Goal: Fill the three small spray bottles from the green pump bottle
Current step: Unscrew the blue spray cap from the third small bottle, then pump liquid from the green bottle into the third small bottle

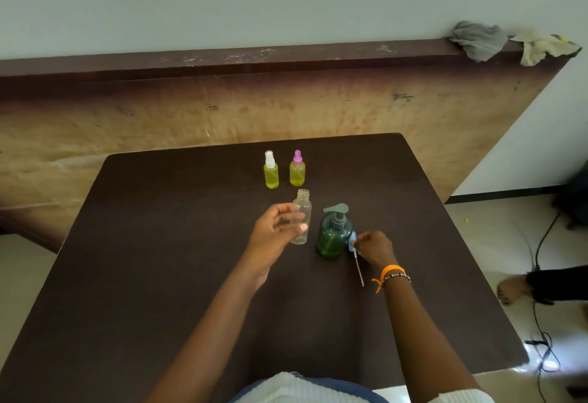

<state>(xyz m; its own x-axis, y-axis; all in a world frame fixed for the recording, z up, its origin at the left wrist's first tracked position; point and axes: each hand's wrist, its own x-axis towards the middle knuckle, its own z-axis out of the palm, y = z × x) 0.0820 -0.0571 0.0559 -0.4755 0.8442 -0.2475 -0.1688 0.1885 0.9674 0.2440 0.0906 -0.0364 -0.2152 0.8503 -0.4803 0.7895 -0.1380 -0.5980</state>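
Left hand (277, 227) grips the empty clear bottle (301, 216), neck open for filling. Right hand (375, 248) pinches its blue spray head (352, 241), dip tube trailing on the table (159, 243). Green pump bottle (332, 238) sits between them; two filled bottles (271, 173) parked behind.

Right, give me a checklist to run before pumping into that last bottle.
1. Clear bottle uncapped: ok.
2. Left hand grips it: ok.
3. Its mouth under the green pump bottle spout: not ok, it is beside it.
4. Right hand free to press: not ok, it holds the blue spray cap.
5. Liquid left in the pump bottle: cannot tell.
6. Two yellow-filled bottles capped, apart: ok.
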